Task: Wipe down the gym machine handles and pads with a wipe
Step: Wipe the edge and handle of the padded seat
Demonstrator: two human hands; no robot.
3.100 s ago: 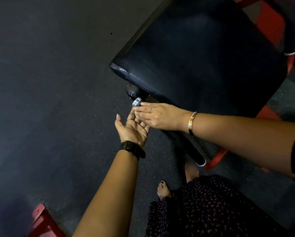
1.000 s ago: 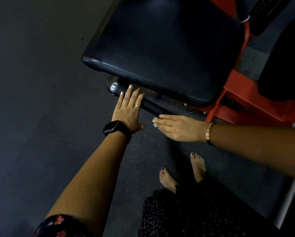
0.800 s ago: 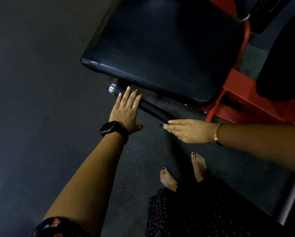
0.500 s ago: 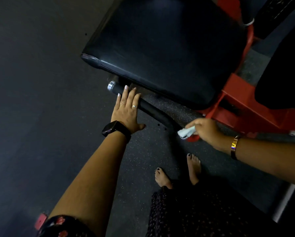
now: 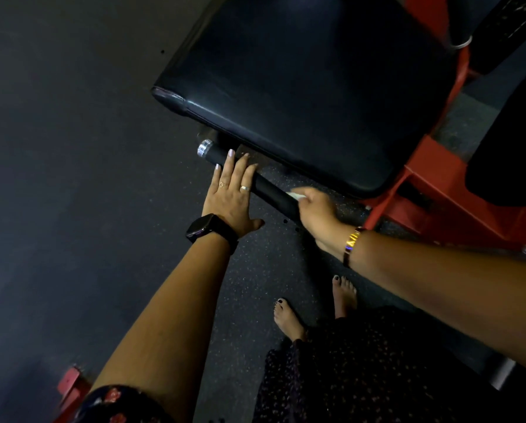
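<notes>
Dark speckled gym floor [image 5: 72,178] lies under a red machine frame [image 5: 438,190], where one black seat pad [image 5: 310,87] sits just above one black handle bar [image 5: 270,190] with a chrome end cap. The right hand [image 5: 318,213], its grip curled, pinches one white wipe [image 5: 296,195] against the bar's middle, while the left hand [image 5: 231,196] rests flat near the capped end, grip spread. Wiping looks partway along the handle bar. The capped end probably remains, and nothing shows whether the seat pad is done.

Single head-worn wide-angle view, steeply down and forward, near over the seat pad [image 5: 301,87] and floor [image 5: 57,178].
</notes>
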